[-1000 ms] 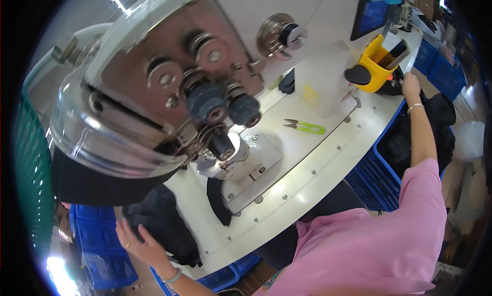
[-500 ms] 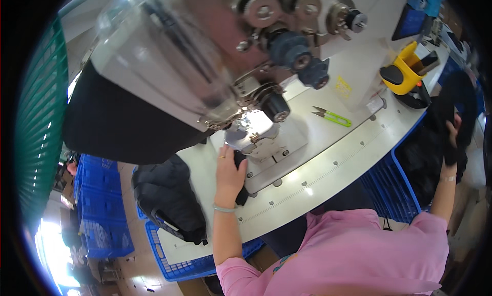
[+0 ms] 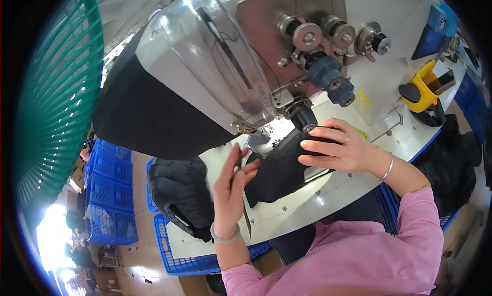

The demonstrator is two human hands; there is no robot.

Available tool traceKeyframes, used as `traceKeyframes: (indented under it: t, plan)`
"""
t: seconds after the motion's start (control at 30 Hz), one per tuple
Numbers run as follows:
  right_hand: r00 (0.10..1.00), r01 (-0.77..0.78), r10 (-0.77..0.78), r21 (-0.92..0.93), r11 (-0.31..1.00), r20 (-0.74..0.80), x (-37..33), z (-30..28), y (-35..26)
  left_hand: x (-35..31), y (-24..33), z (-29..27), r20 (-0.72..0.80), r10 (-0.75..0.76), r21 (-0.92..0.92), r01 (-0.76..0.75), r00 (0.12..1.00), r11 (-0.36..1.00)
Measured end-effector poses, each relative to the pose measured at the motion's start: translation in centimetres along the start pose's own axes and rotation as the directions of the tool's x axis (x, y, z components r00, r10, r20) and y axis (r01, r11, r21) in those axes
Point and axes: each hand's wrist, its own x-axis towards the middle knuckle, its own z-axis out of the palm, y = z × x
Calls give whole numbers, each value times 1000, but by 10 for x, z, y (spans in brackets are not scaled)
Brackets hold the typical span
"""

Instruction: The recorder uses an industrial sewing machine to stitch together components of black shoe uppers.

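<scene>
A black fabric piece [image 3: 279, 170] with a dotted, perforated-looking area lies on the sewing machine bed, its upper edge close to the presser foot area [image 3: 264, 142]. Over its right end is my right hand [image 3: 341, 150], fingers curved across the fabric and the thumb hidden. My left hand [image 3: 230, 185] is turned on edge left of the needle area, slightly blurred, fingers stretched and apart. A narrow dark strip [image 3: 247, 214] shows beside its wrist, and something dark shows between its fingers; whether it is gripped is unclear. The sewing machine head [image 3: 189, 65] hangs above both hands.
A padded black item [image 3: 179, 193] lies at the table's left, above a blue basket [image 3: 177, 262]. Green-handled snips [image 3: 363, 133] are partly hidden behind my right hand. A yellow holder [image 3: 423, 88] stands far right, above black goods [image 3: 451, 168]. A green fan guard [image 3: 61, 101] is at left.
My right hand has come from the black goods at the right onto the machine bed, bringing the black fabric piece. My left hand has lifted and turned on edge. The view has shifted.
</scene>
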Motion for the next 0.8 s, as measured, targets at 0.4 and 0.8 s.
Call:
traceKeyframes:
  t: [0.4, 0.8]
  plan:
    - [945, -191, 143, 139, 972, 294, 26, -9, -2, 0, 11, 36, 80, 396, 634, -353, 915, 688]
    - [906, -260, 178, 173, 950, 384, 29, -15, 1, 8, 21, 44, 148, 457, 768, -393, 877, 505]
